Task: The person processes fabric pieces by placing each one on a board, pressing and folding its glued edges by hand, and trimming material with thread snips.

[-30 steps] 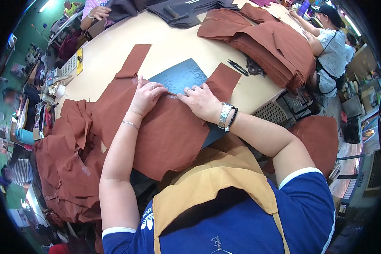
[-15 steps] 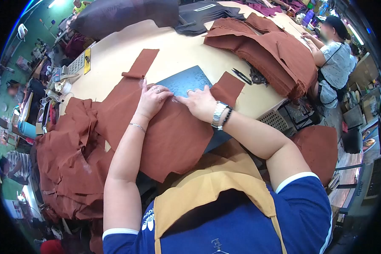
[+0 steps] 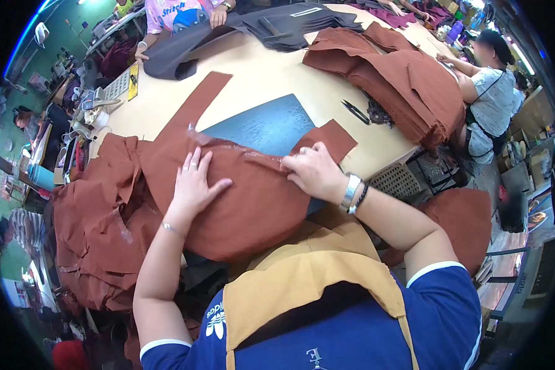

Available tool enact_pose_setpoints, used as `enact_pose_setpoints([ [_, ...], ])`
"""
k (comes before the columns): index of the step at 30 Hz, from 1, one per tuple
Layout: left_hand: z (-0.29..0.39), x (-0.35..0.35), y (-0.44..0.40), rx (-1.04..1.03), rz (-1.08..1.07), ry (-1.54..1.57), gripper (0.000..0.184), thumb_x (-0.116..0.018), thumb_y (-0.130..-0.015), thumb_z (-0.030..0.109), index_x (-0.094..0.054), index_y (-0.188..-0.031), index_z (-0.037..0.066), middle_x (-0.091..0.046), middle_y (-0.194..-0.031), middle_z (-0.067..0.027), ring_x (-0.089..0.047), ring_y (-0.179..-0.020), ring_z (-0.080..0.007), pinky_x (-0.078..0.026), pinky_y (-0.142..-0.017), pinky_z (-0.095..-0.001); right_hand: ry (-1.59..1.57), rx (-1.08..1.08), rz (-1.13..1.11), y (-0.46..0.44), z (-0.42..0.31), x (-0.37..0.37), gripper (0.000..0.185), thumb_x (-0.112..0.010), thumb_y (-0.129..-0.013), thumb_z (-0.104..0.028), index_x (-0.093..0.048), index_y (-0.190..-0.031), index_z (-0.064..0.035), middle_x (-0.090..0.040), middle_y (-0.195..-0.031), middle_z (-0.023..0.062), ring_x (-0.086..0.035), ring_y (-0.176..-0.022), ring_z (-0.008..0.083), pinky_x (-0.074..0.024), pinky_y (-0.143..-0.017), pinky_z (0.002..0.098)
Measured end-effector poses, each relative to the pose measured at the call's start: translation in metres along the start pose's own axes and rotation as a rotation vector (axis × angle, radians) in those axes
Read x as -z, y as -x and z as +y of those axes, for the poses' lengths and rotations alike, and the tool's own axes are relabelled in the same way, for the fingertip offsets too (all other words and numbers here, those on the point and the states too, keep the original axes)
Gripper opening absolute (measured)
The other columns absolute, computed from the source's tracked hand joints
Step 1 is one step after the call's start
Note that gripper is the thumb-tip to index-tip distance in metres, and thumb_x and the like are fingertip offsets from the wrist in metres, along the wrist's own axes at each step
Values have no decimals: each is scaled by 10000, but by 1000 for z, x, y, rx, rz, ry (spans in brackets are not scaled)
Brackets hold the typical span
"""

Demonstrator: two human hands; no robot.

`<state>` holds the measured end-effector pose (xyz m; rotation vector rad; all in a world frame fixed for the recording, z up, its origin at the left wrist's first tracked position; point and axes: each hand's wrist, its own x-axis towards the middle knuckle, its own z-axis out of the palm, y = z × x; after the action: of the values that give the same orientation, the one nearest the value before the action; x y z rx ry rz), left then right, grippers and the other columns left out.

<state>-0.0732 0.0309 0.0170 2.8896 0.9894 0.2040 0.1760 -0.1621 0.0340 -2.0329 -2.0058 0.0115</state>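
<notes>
A rust-brown fabric piece [image 3: 246, 209] lies before me, its near end reaching over the table edge towards my apron. Flat on its left part rests my left hand [image 3: 194, 185], fingers stretched and thumb apart. My right hand [image 3: 314, 172] pinches the fabric's upper edge at the right. Whitish, shiny marks run along that edge; I cannot tell what they are. Beyond it, a blue-grey board [image 3: 265, 120] is partly covered by the fabric. One brown strip [image 3: 197, 102] extends up at the left, and a shorter brown flap [image 3: 333, 139] sticks out at the right.
Crumpled brown fabric [image 3: 98, 222] hangs at the left. Black thread snips [image 3: 355, 112] lie right of the board, near a brown fabric stack [image 3: 407, 80]. Across the table a person in a pink shirt [image 3: 172, 15] handles dark grey material [image 3: 197, 46]. Another person [image 3: 490, 92] works at the right.
My left hand has left the edge and moved down-left, flattening out. My right hand has shifted right and down with the edge. Across the table, the dark sheet has lowered, revealing the person in pink.
</notes>
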Motion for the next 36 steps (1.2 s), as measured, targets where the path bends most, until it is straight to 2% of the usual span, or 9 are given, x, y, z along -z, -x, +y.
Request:
enact_pose_setpoints([
  [4,59,76,22,183,-613,-203,983,-593,-760,751,-421,-1437,59,-410,-1470,-216,-448,-1312,-361,-352,-1062,-545,75,-67,28,-35,47,22,193,-687,-829,-264,-670,-969,-132,-695,-932,60,-663,-884,255,-449,-828,440],
  [7,42,66,28,-233,-291,-136,964,-585,-765,746,-415,-1450,91,-384,-1499,-190,-406,-1355,-359,-306,-1097,-563,-56,-260,171,-55,91,28,402,-669,-870,-402,-667,-1117,-85,-700,-982,97,-664,-913,288,-513,-839,395],
  [11,9,15,18,-615,-200,-1,891,-554,-804,716,-405,-1471,144,-274,-1567,-180,-247,-1448,-378,-168,-1174,-564,-51,-326,24,-65,116,6,539,-636,-869,-506,-609,-1249,-124,-675,-1110,158,-640,-1050,327,-498,-921,432],
  [18,28,4,25,-535,-211,148,901,-571,-812,694,-366,-1494,142,-243,-1581,-181,-195,-1467,-381,-163,-1171,-569,-114,-437,-186,-105,124,4,478,-658,-870,-383,-595,-1268,-127,-662,-1150,186,-647,-1036,350,-500,-918,429],
  [23,86,-20,16,-179,-73,138,877,-551,-853,671,-326,-1513,141,-197,-1590,-205,-175,-1471,-396,-155,-1157,-604,-452,-357,429,-130,105,-6,329,-612,-922,-216,-607,-1202,-43,-684,-1055,178,-670,-953,303,-521,-871,391],
  [26,120,-44,0,-43,39,150,848,-530,-878,653,-311,-1519,142,-192,-1587,-218,-174,-1469,-406,-152,-1149,-622,-701,-135,192,-113,62,1,315,-607,-927,-183,-597,-1207,-38,-666,-1090,180,-666,-942,295,-521,-865,379],
  [30,122,-25,-16,-24,181,161,705,-576,-925,446,-335,-1497,111,-304,-1542,-211,-238,-1445,-412,-179,-1120,-657,-393,205,169,-81,46,-22,297,-603,-911,-125,-599,-1200,-57,-656,-1079,164,-631,-1039,308,-498,-911,398],
  [32,100,-21,-27,-6,377,230,535,-616,-911,308,-483,-1382,90,-537,-1329,-180,-524,-1223,-348,-389,-1026,-532,-327,291,203,-77,47,-30,313,-603,-918,-161,-598,-1220,-83,-644,-1159,142,-597,-1116,302,-467,-961,410],
  [36,62,-30,-32,-74,343,439,285,-657,-883,154,-658,-1150,56,-650,-992,-142,-645,-895,-326,-522,-786,-389,-162,268,163,-71,50,-38,342,-597,-923,-199,-596,-1250,-101,-626,-1237,105,-576,-1161,291,-445,-982,419],
])
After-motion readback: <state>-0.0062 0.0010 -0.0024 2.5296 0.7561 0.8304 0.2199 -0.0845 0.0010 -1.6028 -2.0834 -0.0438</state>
